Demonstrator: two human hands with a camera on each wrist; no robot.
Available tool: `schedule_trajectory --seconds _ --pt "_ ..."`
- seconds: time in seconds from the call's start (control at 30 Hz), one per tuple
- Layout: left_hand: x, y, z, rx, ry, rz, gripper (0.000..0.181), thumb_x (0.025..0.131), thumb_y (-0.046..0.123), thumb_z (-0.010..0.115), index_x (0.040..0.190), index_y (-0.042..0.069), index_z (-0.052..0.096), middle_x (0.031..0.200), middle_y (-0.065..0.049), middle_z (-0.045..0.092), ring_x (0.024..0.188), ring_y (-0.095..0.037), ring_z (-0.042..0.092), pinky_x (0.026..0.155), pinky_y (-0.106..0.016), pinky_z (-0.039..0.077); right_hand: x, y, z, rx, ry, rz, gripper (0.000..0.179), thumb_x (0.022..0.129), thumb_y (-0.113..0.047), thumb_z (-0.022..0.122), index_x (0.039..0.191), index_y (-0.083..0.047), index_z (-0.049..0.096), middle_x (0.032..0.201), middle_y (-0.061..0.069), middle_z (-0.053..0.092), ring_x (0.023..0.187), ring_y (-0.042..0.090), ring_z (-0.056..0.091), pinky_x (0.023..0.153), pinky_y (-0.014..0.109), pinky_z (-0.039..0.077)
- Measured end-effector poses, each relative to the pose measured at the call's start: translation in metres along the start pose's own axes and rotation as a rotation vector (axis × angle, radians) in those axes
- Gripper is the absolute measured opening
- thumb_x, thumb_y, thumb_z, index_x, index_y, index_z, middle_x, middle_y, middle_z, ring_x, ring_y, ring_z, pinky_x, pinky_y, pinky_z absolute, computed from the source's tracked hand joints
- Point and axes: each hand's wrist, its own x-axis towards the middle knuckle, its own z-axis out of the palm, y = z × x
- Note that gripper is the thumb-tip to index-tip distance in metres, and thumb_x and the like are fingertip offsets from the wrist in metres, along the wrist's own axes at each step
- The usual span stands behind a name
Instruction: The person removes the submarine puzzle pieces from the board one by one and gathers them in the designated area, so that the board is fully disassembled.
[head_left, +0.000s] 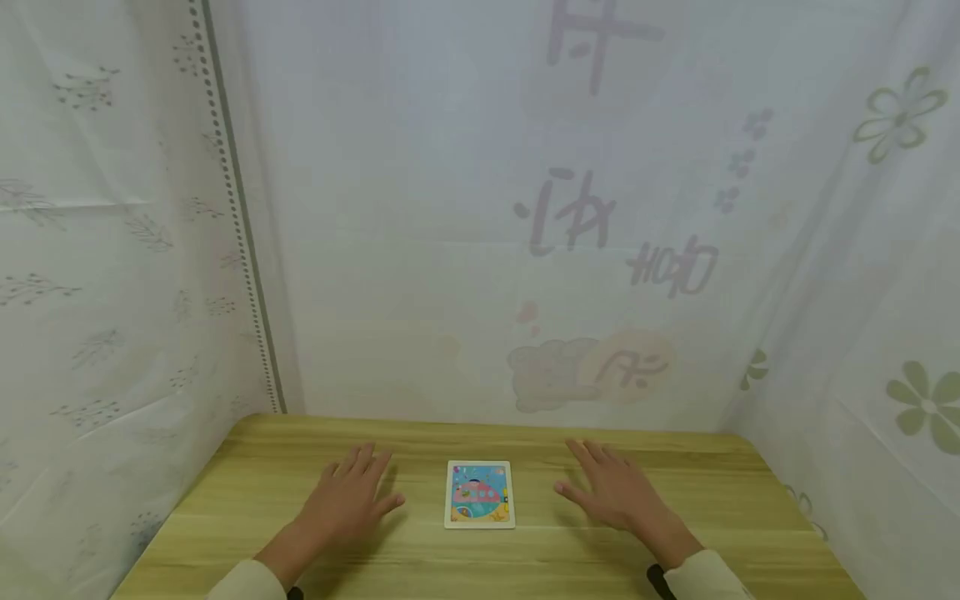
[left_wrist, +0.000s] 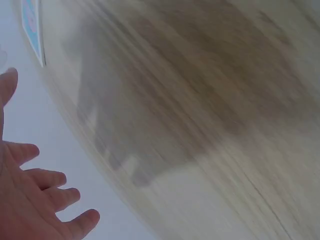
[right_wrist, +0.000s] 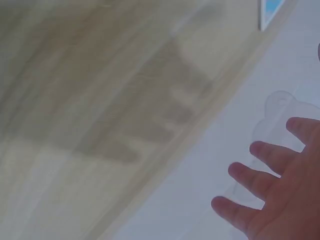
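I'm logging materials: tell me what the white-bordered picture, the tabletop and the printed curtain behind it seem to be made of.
White-bordered picture: perhaps card or plastic, smooth; crisp colours and an even rim suggest it, but neither is certain.
Tabletop: wood or wood-look laminate, fairly matte, judging by long streaky grain.
Printed curtain: likely thin fabric, matte, given its soft creases and folds.

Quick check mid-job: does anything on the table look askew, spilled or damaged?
Nothing stands out. The picture card lies flat on the wooden table between the left hand and right hand, neither touching it. No spill or damage shows, though fine scratches would be too small to see.
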Motion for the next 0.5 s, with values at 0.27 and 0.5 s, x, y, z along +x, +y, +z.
schedule_trajectory --seconds 0.27,0.5 --pt "0.019 0.009 0.002 -0.164 0.017 -0.119 0.064 0.095 0.044 0.058 0.143 0.005 0.044 0.139 -0.023 0.049 0.127 -0.043 0.047 0.096 -0.069 0.037 0.028 -0.017 -0.009 0.130 -0.055 0.005 0.072 0.092 -0.060 0.051 0.149 -0.018 0.040 0.146 0.014 0.047 0.132 0.037 0.047 0.103 0.057 0.041" --pt "0.033 0.023 0.006 -0.405 0.051 -0.167 0.049 0.097 0.031 0.057 0.133 -0.002 0.054 0.099 -0.017 0.070 0.091 -0.030 0.065 0.074 -0.047 0.054 0.052 -0.034 -0.003 0.302 -0.077 -0.011 0.065 0.092 -0.052 0.059 0.146 -0.019 0.046 0.125 0.012 0.065 0.110 0.029 0.063 0.090 0.051 0.051"
